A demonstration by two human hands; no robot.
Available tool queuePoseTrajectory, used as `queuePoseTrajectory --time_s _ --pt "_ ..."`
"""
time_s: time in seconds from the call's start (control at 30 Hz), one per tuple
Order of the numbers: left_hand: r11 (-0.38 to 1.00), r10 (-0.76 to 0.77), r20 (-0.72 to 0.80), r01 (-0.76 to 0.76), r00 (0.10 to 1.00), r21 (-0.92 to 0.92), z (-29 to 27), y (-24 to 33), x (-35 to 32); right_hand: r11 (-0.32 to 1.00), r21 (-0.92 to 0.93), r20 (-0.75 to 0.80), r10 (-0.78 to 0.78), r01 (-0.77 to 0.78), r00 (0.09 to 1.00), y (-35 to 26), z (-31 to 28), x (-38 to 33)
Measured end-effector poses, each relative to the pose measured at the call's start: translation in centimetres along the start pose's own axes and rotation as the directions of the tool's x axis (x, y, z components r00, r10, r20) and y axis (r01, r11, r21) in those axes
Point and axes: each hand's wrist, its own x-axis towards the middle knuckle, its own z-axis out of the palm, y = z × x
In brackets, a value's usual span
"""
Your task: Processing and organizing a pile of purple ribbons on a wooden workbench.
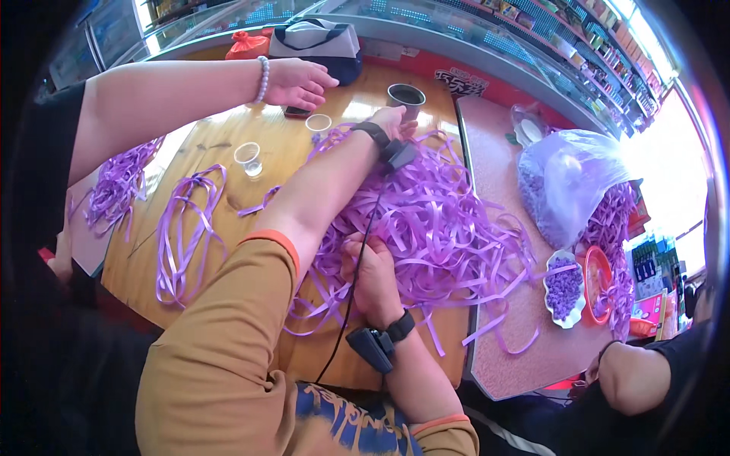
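Note:
My left arm stretches across the wooden table, and my left hand (392,121) is closed around the lower side of a grey cup (407,94) with a dark inside, beyond the ribbons. A large loose heap of shiny purple ribbons (433,220) covers the table under and beside my arms. At the heap's near edge my right hand (374,275) is closed with curled fingers. What it grips, if anything, is hidden. Each of my wrists wears a dark strap with a small black device, and a thin black cable runs between my arms.
Another person's hand (300,82) with a beaded bracelet reaches in from the left. Clear plastic cups (249,158) and a ribbon bundle (190,228) lie left. To the right stand a plastic bag (566,182), a white dish of purple pieces (563,292) and an orange basin (598,283).

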Motion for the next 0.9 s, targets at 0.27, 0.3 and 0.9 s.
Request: queuePoseTrajectory --time_s 0.27,0.3,0.9 --pt "0.996 0.004 -0.031 -0.001 1.000 0.094 -1.6 1.4 -6.7 1.000 -0.011 0.008 -0.003 0.003 1.000 0.4 -0.3 0.5" --pt "0.993 0.049 -0.008 -0.048 0.999 0.104 -2.0 1.7 -8.1 1.000 -0.015 0.014 -0.006 0.006 1.000 0.5 -0.1 0.4" --pt "0.981 -0.004 0.189 -0.032 0.982 0.190 -6.0 2.7 -27.8 0.998 -0.016 0.137 -0.052 0.054 0.989 0.6 -0.8 0.1"
